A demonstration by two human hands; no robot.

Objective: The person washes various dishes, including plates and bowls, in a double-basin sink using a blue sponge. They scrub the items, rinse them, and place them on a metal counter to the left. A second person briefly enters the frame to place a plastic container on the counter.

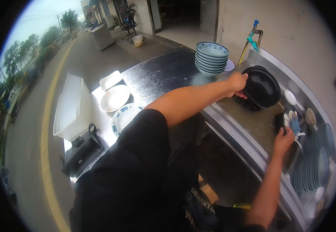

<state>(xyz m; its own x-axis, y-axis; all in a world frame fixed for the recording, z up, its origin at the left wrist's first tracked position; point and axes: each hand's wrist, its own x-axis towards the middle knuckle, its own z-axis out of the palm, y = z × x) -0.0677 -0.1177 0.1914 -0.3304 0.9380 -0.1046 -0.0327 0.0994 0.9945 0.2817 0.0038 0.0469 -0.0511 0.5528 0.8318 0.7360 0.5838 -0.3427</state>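
My left hand (pixel 237 84) grips the rim of a glossy black bowl (pixel 262 87), tilted over the stainless-steel sink (pixel 250 139). Another black rim shows behind that bowl, and cloudy water stands beneath it. On the right, my right hand (pixel 285 140) has its thumb and fingers around a small black object (pixel 279 121), whose exact kind I cannot make out. White spoons (pixel 288 117) and a blue cloth (pixel 295 126) lie against this object. A white spoon (pixel 290 97) and a beige ladle-like spoon (pixel 310 116) rest along the sink's far side.
Stacked blue-patterned bowls (pixel 211 59) stand on the dark tabletop (pixel 168 69) near a teal tap (pixel 253 42). Grey-blue plates (pixel 310 171) fill the sink's right end. White dishes (pixel 115 98), a plastic bin (pixel 70 110) and a black bag (pixel 82 155) occupy the table's left side.
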